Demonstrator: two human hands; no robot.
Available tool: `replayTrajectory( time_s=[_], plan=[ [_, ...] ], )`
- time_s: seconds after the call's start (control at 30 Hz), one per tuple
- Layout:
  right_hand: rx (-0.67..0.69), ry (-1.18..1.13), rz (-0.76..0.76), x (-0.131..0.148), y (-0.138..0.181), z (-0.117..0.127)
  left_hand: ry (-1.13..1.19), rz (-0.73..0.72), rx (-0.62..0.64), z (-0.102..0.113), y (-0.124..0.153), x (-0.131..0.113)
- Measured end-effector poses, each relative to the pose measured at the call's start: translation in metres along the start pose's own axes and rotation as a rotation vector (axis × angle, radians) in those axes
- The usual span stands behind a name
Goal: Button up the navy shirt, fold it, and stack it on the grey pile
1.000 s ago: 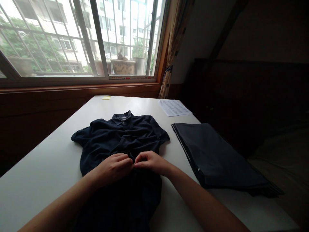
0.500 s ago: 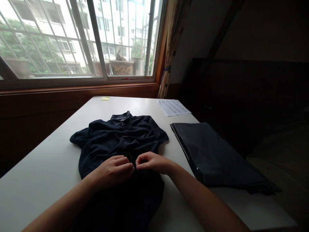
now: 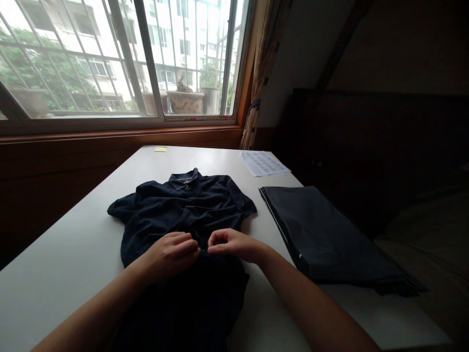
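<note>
A dark navy short-sleeved shirt (image 3: 157, 210) lies front up on the white table, its collar toward the window. My left hand (image 3: 174, 256) pinches the shirt's front edge near the middle, fingers curled closed. Just to its right, my right hand (image 3: 232, 244) has thumb and index finger pressed together on the facing edge of the front opening. A small gap separates the two hands, with dark cloth between them. Whether a button sits in the fingertips is too dark to make out. The lower part of the shirt fades into shadow toward me.
Right of the shirt, a stack of folded dark cloth (image 3: 330, 239) rests on the white table (image 3: 73, 234). Printed paper sheets (image 3: 264, 163) lie at the far right corner, and a yellow sticky note (image 3: 160, 149) at the far left. A barred window (image 3: 120, 63) and a curtain (image 3: 256, 78) stand behind.
My hands have drawn slightly apart, the left shifting a little left and the right a little right. Both keep their pinch on the shirt front.
</note>
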State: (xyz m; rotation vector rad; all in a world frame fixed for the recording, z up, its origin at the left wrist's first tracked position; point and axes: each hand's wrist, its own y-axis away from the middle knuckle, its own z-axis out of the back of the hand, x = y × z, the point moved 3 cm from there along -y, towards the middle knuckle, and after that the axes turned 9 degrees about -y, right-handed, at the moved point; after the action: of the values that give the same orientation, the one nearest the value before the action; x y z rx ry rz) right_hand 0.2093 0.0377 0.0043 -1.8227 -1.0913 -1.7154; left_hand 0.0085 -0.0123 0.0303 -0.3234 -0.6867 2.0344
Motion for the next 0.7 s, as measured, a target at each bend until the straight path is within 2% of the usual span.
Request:
replayTrajectory(
  time_s=[0.13,0.27,0.37,0.47,0.57,0.7],
  plan=[
    [0.04,0.04,0.0,0.0,0.001,-0.002,-0.054,-0.007,-0.031,0.001,0.001,0.002],
    [0.013,0.043,-0.052,-0.004,0.001,-0.005,-0.125,-0.053,-0.054,0.002,0.002,0.001],
    [0.016,-0.025,-0.027,-0.004,0.0,-0.007,-0.153,-0.076,-0.027,-0.001,0.004,0.001],
    [0.079,-0.094,-0.044,-0.004,0.001,-0.008,-0.105,-0.075,0.012,-0.003,0.006,0.003],
    [0.154,-0.11,-0.089,-0.004,0.003,-0.008,-0.006,-0.007,0.014,-0.003,0.006,0.009],
    [0.288,-0.091,-0.198,-0.002,0.011,-0.012,0.07,0.22,0.038,-0.005,0.011,0.031]
  ],
)
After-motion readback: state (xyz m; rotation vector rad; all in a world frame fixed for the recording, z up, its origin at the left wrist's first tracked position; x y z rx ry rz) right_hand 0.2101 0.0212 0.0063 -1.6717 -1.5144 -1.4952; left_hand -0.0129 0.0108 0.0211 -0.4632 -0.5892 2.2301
